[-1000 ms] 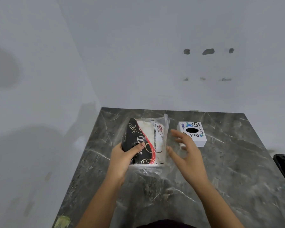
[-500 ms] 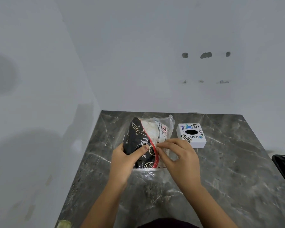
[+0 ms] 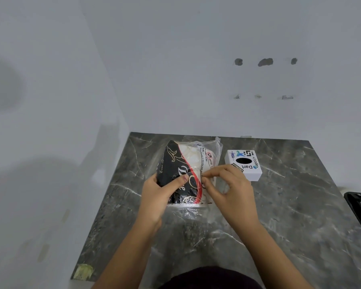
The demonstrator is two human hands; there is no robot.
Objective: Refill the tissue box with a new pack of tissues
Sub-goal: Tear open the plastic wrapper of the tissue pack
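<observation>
Pinching the clear plastic wrap of the black, red and white tissue pack (image 3: 186,174), the right hand (image 3: 227,190) had closed in from open; left hand (image 3: 161,195) steadied it on the grey marble bench (image 3: 290,215), beside the white cardboard tissue box (image 3: 243,164), so opening was beginning.

I see a tissue pack (image 3: 188,172) in shiny, crinkly clear plastic. The table (image 3: 290,215) looks like smooth grey marble. The tissue box (image 3: 252,174) looks matt white.

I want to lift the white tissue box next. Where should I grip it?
Take the tissue box from above, fingers on its two opposite side walls. It lies flat on the counter, oval opening up, right of the tissue pack; its far-right side looks unobstructed.
</observation>
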